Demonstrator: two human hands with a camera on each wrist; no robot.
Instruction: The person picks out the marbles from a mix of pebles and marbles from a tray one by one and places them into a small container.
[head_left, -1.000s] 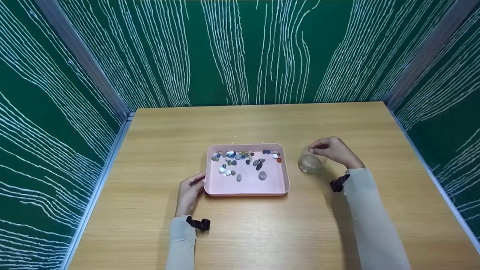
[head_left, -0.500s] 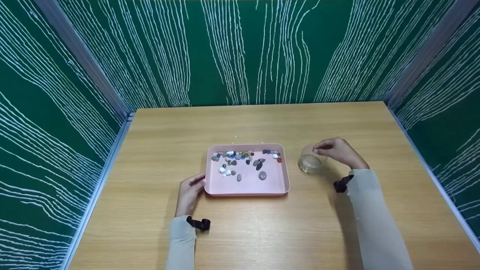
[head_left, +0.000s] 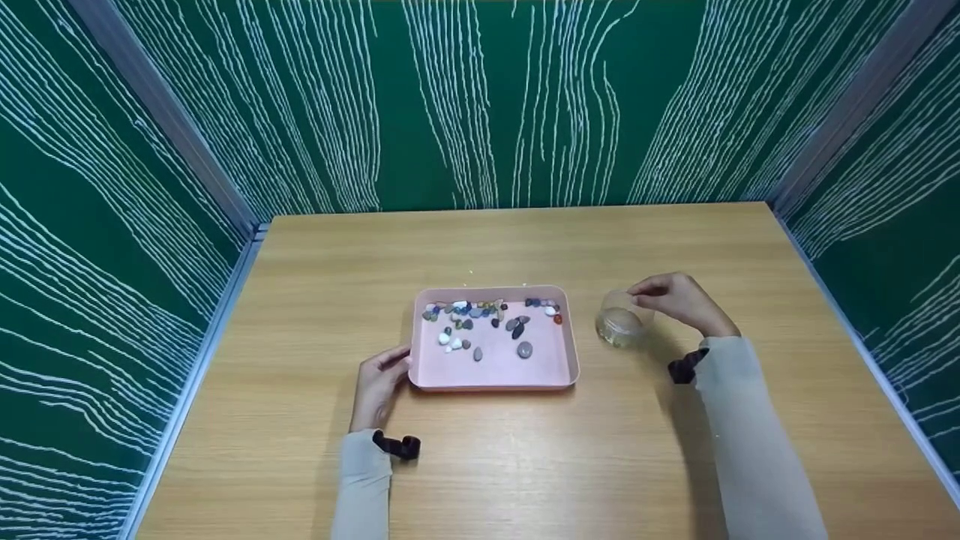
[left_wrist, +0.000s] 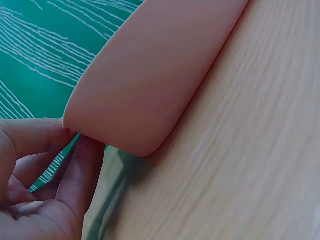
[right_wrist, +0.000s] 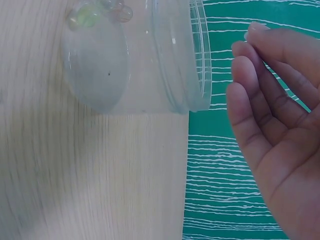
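Observation:
A pink tray (head_left: 540, 367) sits mid-table with several loose pebbles and glass beads in it. Beside its left wall my left hand (head_left: 381, 382) rests; in the left wrist view the fingers (left_wrist: 82, 175) and thumb meet the tray's corner from outside. To the tray's right stands a clear jar (head_left: 621, 327). Several clear and greenish beads (right_wrist: 87, 16) show near its base in the right wrist view. My right hand (head_left: 679, 304) hovers at the jar's mouth, its loosely bent fingers (right_wrist: 245, 75) apart from the rim, with nothing visible between them.
The wooden table (head_left: 480, 465) reaches back to a green panel (head_left: 450, 112) with white wavy lines. Similar panels and grey frame posts flank both sides. A few tiny light specks (head_left: 471, 272) lie behind the tray.
My right hand has shifted slightly right, its fingertips drawing back from over the jar's mouth to its right rim. The left hand, tray and stones look unmoved.

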